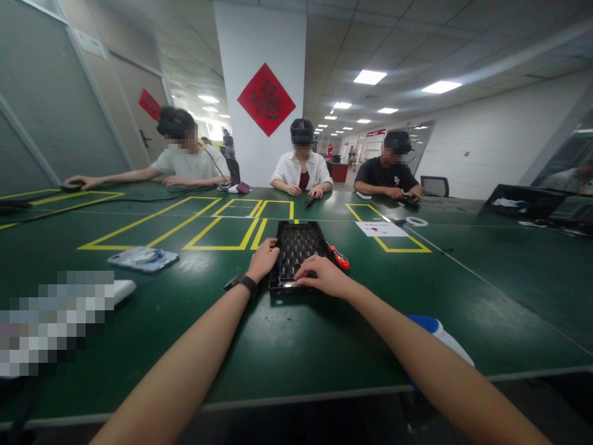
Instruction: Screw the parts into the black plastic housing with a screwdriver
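A black bit case (pixel 301 238) lies on the green table (pixel 259 346) in front of me, its rows filled with several small metal bits. My left hand (pixel 264 258) grips the left edge of the case, thumb toward its inner side. Over the near right part of the case is my right hand (pixel 322 276), its fingers curled together and pointing down at the near rows. Whatever sits between those fingertips is too small to make out. Against the right side of the case rests a screwdriver with a red and black handle (pixel 340 258).
A phone (pixel 143 258) lies to the left, with a white object partly pixelated beyond it. On the right are a printed sheet (pixel 382 229), a tape roll (pixel 417 221) and a blue-and-white object (pixel 440 337) under my forearm. Three people sit across the table.
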Demonstrator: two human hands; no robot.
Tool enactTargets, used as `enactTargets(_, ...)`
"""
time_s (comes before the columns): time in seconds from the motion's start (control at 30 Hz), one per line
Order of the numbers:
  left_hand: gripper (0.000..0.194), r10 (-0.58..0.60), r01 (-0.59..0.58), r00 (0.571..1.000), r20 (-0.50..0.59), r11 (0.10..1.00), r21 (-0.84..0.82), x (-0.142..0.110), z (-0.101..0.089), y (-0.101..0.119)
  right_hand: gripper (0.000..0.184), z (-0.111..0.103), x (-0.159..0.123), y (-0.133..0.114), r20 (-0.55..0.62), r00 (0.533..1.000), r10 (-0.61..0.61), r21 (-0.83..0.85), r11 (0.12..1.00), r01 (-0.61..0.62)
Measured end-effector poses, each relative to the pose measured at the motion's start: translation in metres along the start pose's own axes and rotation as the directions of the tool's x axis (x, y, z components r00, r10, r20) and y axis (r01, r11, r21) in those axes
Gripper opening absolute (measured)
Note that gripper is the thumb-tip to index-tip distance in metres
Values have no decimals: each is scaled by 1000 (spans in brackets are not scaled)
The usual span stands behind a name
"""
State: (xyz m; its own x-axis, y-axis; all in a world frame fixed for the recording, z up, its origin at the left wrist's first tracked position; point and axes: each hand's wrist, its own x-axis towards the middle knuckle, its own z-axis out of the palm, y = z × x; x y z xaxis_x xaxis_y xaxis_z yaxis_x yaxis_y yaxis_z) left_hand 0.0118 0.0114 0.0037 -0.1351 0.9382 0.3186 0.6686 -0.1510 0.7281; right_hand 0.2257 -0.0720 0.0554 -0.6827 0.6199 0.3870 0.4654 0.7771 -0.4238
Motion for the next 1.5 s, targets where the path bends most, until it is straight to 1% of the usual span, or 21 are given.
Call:
enactTargets(0.07, 39, -4, 4, 1000, -6, 1000, -5, -1, -1, 2, 18, 0, 1, 1, 23, 1000, -12, 13, 1000, 11)
enactTargets(0.13, 38, 1, -2, 1000, -10, 1000, -13, -2, -2, 3, 19, 2, 2, 2, 21, 1000, 3, 37, 999, -3)
enactTargets(0.23, 38, 6, -7, 1000, -17, 1000, -30, -4, -3, 5, 19, 4, 2, 2, -25, 1000, 19, 56, 998, -17)
enactTargets(0.37, 38, 10, -11, 1000, -16, 999, -38, -5, -3, 6, 17, 6, 0, 2, -89, 996, 10, 33, 999, -7)
enactTargets(0.5, 39, 11, -12, 1000, -7, 1000, -29, -5, -3, 6, 14, 8, 0, 3, -70, 998, 4, 37, 999, -2)
enactTargets(0.7, 38, 6, -6, 1000, -8, 1000, -23, -4, -3, 6, 12, 8, 0, 0, -64, 998, 29, 63, 998, -25)
enactTargets(0.83, 39, 8, -9, 1000, -9, 1000, -21, -3, -2, 2, 11, 6, 0, -2, -62, 998, 20, 64, 998, -16)
enactTargets(0.97, 39, 32, -32, 1000, 0, 999, -16, 1, 0, -3, 14, 5, -1, -2, -91, 996, 13, 50, 999, -9)
enactTargets(1.17, 42, 45, -44, 999, 16, 999, -14, 3, 2, -6, 13, 6, 0, 0, -49, 998, 30, 23, 999, -29)
enactTargets(1.3, 42, 66, -66, 998, 19, 998, -10, 3, 1, -6, 13, 6, 0, 0, -63, 998, 25, 22, 999, -24)
enactTargets(1.4, 42, 59, -59, 998, 14, 998, -5, 4, 2, -8, 12, 5, 0, -1, -71, 997, 15, 16, 1000, -14)
enactTargets(1.5, 41, 52, -52, 999, 12, 999, -4, 5, 2, -8, 11, 4, -1, -1, -62, 997, 36, 6, 999, -36)
